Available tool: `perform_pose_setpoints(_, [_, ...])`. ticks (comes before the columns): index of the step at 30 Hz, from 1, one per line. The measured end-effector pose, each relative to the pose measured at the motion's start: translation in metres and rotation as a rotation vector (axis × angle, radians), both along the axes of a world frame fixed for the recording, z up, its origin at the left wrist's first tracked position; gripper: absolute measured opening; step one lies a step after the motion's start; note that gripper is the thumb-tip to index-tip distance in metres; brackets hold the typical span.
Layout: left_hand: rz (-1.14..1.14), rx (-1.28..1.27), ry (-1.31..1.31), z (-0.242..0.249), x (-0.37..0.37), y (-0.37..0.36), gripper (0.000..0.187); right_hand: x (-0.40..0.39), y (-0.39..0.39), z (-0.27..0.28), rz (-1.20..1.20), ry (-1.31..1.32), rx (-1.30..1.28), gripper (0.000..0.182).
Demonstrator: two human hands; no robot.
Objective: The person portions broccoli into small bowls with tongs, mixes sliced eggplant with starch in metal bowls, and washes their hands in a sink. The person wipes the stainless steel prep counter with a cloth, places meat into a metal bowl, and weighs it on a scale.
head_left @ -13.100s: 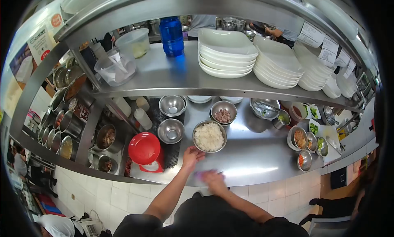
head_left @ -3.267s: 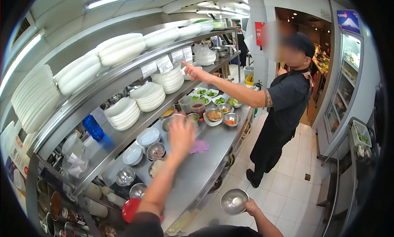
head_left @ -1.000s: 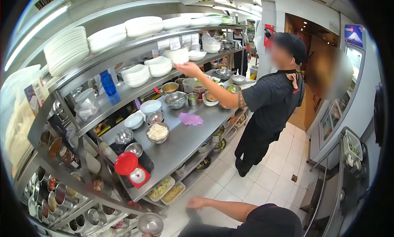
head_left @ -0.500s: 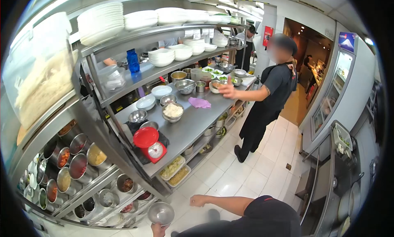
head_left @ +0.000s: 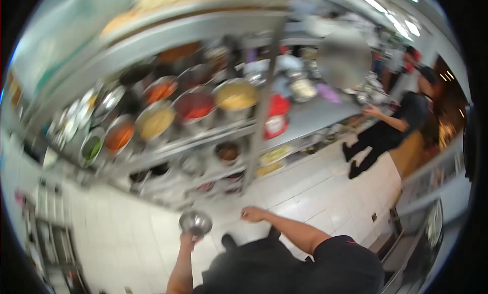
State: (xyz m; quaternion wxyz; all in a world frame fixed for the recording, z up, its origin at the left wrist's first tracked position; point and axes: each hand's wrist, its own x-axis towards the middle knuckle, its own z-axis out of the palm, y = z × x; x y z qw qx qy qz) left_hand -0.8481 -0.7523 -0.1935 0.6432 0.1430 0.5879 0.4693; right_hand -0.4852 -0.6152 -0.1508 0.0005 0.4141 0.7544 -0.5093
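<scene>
My left hand [head_left: 189,239] grips a round metal bowl [head_left: 195,222] from below, above the floor at the lower middle of the view. The bowl looks bare inside, though motion blurs it. My right hand [head_left: 253,214] hangs to the right of the bowl, apart from it, with its fingers curled in; I see nothing in them. In front of both hands stands a metal rack with several tilted metal containers: yellow food [head_left: 236,100], red food [head_left: 195,107], pale yellow food [head_left: 155,121], orange food [head_left: 120,136] and green food [head_left: 93,147].
A steel counter [head_left: 315,117] runs behind the rack, bearing a red kitchen scale [head_left: 276,122] and a purple cloth [head_left: 329,93]. A person in dark clothes [head_left: 406,116] stands at its right end. White floor tiles [head_left: 122,228] lie around me; another rack [head_left: 53,233] is at the left.
My view has swung left and down toward the food containers, so the counter and co-worker sit further right. The bowl stays in my left hand. The co-worker's outstretched arm has come down.
</scene>
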Motion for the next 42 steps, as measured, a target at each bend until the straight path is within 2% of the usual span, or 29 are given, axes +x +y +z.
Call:
perform_pose_setpoints(1, [-0.2, 0.226, 0.315, -0.023, -0.012, -0.01, 0.035, -0.01, 0.0, 0.02, -0.031, -0.029, 0.053, 0.027])
perform_pose_setpoints(2, [0.165, -0.073, -0.05, 0.033, 0.005, 0.003, 0.036, -0.017, 0.008, 0.015, -0.027, -0.056, 0.102, 0.027])
perform_pose_setpoints(4, [0.209, -0.061, -0.08, 0.033, 0.006, 0.002, 0.04, -0.03, 0.027, 0.002, -0.04, -0.023, 0.245, 0.023])
perform_pose_setpoints(7, [0.258, -0.096, -0.107, 0.039, 0.022, -0.002, 0.04, -0.056, 0.084, -0.011, -0.12, -0.171, 0.423, 0.02])
perform_pose_setpoints(8, [0.267, -0.119, -0.131, 0.035, 0.029, -0.003, 0.038, -0.059, 0.105, -0.028, -0.161, -0.199, 0.474, 0.021])
perform_pose_setpoints(10, [0.283, -0.166, -0.169, 0.028, 0.049, -0.001, 0.038, -0.054, 0.146, -0.079, -0.108, -0.294, 0.766, 0.029])
perform_pose_setpoints(12, [0.264, -0.198, -0.202, 0.029, 0.07, 0.006, 0.036, -0.067, 0.177, -0.045, -0.058, -0.494, 0.489, 0.036])
perform_pose_setpoints(13, [0.284, -0.224, -0.209, 0.027, 0.082, 0.012, 0.036, -0.07, 0.192, -0.052, -0.046, -0.554, 0.443, 0.036])
perform_pose_setpoints(19, [0.344, -0.188, -0.242, -0.003, 0.132, 0.044, 0.042, -0.08, 0.217, -0.128, -0.064, -0.631, 0.426, 0.035])
perform_pose_setpoints(26, [0.323, -0.139, -0.255, -0.022, 0.165, 0.114, 0.043, -0.067, 0.223, -0.144, -0.059, -0.54, 0.466, 0.033])
perform_pose_setpoints(31, [0.396, -0.074, -0.255, -0.029, 0.188, 0.143, 0.048, -0.056, 0.226, -0.157, -0.111, -0.441, 0.501, 0.032])
perform_pose_setpoints(33, [0.461, -0.165, -0.23, -0.026, 0.195, 0.146, 0.048, -0.052, 0.223, -0.162, -0.155, -0.34, 0.576, 0.031])
perform_pose_setpoints(35, [0.453, -0.127, -0.235, -0.021, 0.195, 0.143, 0.048, -0.051, 0.215, -0.169, -0.18, -0.163, 0.726, 0.031])
perform_pose_setpoints(36, [0.444, -0.086, -0.245, -0.021, 0.196, 0.139, 0.048, -0.051, 0.204, -0.167, -0.175, -0.074, 0.787, 0.031])
perform_pose_setpoints(38, [0.426, -0.117, -0.257, -0.015, 0.194, 0.138, 0.045, -0.067, 0.173, -0.085, -0.116, -0.134, 0.391, 0.027])
perform_pose_setpoints(40, [0.419, -0.109, -0.297, -0.016, 0.189, 0.135, 0.045, -0.073, 0.134, -0.069, -0.206, 0.221, -0.035, 0.034])
perform_pose_setpoints(42, [0.397, -0.079, -0.261, -0.023, 0.186, 0.128, 0.046, -0.066, 0.1, -0.067, 0.143, 0.069, 0.348, 0.04])
